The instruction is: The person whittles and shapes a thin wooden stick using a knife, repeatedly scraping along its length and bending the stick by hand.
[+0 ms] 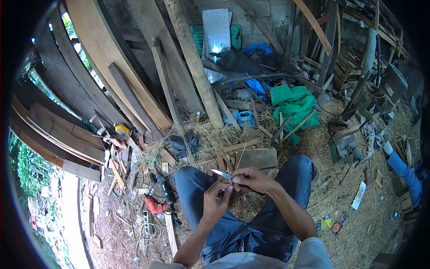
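Note:
Between my knees, both hands are close together, nearly touching at the fingertips. My right hand [253, 180] is closed around a knife whose bare blade [220, 173] points to the left; its handle is hidden in the fingers. My left hand [217, 200] pinches the lower end of a thin strip, which looks like wood or bamboo. That thin strip [241, 155] rises past the blade and leans slightly right. Exactly where blade and strip meet is hidden by the fingers.
A red power drill [156, 206] and a dark power tool [166, 190] lie left of my leg, near a power strip [147, 224]. A green tarp [294, 106] lies ahead. Long boards [114, 58] lean at the left. A bench vise [347, 148] stands right.

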{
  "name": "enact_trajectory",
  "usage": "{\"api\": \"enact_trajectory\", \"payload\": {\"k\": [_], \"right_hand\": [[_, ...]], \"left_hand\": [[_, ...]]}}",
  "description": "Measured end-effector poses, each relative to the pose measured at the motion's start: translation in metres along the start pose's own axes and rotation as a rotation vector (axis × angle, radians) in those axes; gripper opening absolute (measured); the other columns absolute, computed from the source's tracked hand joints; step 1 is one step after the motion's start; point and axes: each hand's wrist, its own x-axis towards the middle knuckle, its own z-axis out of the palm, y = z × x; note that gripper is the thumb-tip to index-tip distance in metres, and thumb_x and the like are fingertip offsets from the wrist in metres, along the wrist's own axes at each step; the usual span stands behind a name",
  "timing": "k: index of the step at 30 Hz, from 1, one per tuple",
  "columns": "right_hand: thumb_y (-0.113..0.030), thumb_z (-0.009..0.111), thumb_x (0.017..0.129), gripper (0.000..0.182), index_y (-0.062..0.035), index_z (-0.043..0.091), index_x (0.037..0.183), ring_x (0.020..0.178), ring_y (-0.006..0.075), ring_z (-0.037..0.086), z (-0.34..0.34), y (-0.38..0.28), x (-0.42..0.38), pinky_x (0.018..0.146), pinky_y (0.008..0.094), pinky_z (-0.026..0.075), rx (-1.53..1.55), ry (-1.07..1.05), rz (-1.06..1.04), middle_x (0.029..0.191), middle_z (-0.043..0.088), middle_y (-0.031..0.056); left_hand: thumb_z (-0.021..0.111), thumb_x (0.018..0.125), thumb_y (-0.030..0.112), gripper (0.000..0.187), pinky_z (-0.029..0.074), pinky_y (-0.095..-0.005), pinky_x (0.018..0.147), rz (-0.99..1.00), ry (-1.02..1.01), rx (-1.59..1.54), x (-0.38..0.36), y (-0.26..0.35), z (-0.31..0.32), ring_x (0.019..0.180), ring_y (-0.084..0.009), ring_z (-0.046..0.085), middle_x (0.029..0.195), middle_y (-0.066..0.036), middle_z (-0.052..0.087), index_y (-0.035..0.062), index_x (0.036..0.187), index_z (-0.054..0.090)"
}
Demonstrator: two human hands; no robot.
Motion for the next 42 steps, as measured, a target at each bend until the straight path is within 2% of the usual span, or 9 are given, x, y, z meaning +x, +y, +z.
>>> {"api": "enact_trajectory", "payload": {"k": [9,14,19,23,27,34,37,40,42], "right_hand": [[-0.026,0.056,0.094,0.027,-0.0008,0.064,0.099,0.05,0.0037,0.037,-0.06,0.005,-0.007,0.046,0.0201,0.028,0.087,0.299,0.071,0.064,0.049,-0.0042],[-0.023,0.048,0.098,0.026,-0.0007,0.06,0.102,0.05,0.0043,0.037,-0.05,0.0,-0.012,0.046,0.0207,0.03,0.222,0.479,-0.219,0.065,0.048,-0.0017],[-0.026,0.046,0.099,0.028,-0.0036,0.05,0.115,0.05,0.0042,0.039,-0.013,0.004,-0.004,0.043,0.0198,0.029,0.107,0.286,-0.089,0.066,0.05,-0.0016],[-0.029,0.049,0.097,0.024,-0.0069,0.051,0.106,0.047,0.0035,0.036,0.008,0.005,0.0,0.041,0.0202,0.027,0.072,-0.011,0.025,0.064,0.048,-0.0033],[-0.029,0.057,0.094,0.022,-0.0065,0.054,0.094,0.045,0.0037,0.038,0.001,0.012,0.006,0.04,0.0201,0.026,0.264,-0.05,0.132,0.064,0.05,-0.003],[-0.029,0.062,0.09,0.021,-0.0092,0.055,0.087,0.049,0.0031,0.04,-0.019,0.006,0.001,0.042,0.0191,0.027,0.146,-0.014,0.194,0.064,0.05,-0.0029],[-0.027,0.063,0.09,0.02,-0.0077,0.058,0.089,0.049,0.0028,0.041,-0.021,0.003,-0.002,0.041,0.0195,0.026,0.142,0.032,0.255,0.064,0.05,-0.0037],[-0.025,0.059,0.092,0.021,-0.0061,0.061,0.099,0.047,0.0033,0.038,-0.046,0.004,-0.008,0.041,0.0205,0.025,-0.163,0.328,0.238,0.061,0.047,-0.0051],[-0.027,0.055,0.094,0.023,-0.0066,0.063,0.101,0.046,0.0041,0.039,-0.086,0.003,-0.013,0.04,0.0214,0.029,0.145,0.517,0.07,0.062,0.049,-0.0035]], "left_hand": [[0.064,0.083,0.001,0.006,0.043,-0.0291,0.055,0.079,-0.043,0.154,-0.009,0.012,-0.006,0.059,-0.0194,0.056,0.073,-0.012,0.058,-0.0016,0.088,0.062],[0.065,0.083,0.002,0.006,0.042,-0.0281,0.054,0.039,0.044,0.144,0.003,0.0,-0.004,0.058,-0.0162,0.054,0.071,-0.011,0.058,-0.002,0.085,0.062],[0.065,0.083,0.003,0.006,0.041,-0.0272,0.054,0.025,0.062,0.104,0.011,0.001,-0.003,0.057,-0.0152,0.052,0.07,-0.01,0.057,-0.0022,0.084,0.062],[0.064,0.083,0.002,0.005,0.041,-0.0264,0.055,0.039,0.052,0.124,0.012,0.006,-0.002,0.059,-0.0129,0.051,0.069,-0.008,0.056,-0.0023,0.085,0.062],[0.063,0.084,0.0,0.004,0.041,-0.0255,0.056,0.034,0.043,0.118,0.006,0.01,0.0,0.06,-0.0104,0.05,0.07,-0.007,0.056,-0.0029,0.086,0.062],[0.062,0.084,0.0,0.005,0.042,-0.0257,0.056,0.042,0.013,0.154,-0.005,0.011,0.004,0.06,-0.0117,0.05,0.071,-0.009,0.056,-0.0035,0.088,0.062],[0.062,0.083,-0.001,0.005,0.042,-0.0256,0.057,0.03,0.002,0.136,-0.005,0.013,0.004,0.06,-0.0116,0.051,0.072,-0.009,0.056,-0.0032,0.088,0.062],[0.062,0.083,-0.001,0.005,0.042,-0.0255,0.057,0.015,-0.008,0.135,-0.012,0.016,-0.002,0.061,-0.0115,0.052,0.071,-0.009,0.057,-0.0028,0.088,0.063],[0.062,0.084,-0.001,0.004,0.042,-0.0255,0.058,-0.031,-0.018,0.098,-0.022,0.014,-0.012,0.061,-0.0114,0.051,0.07,-0.008,0.057,-0.0024,0.087,0.062]]}}
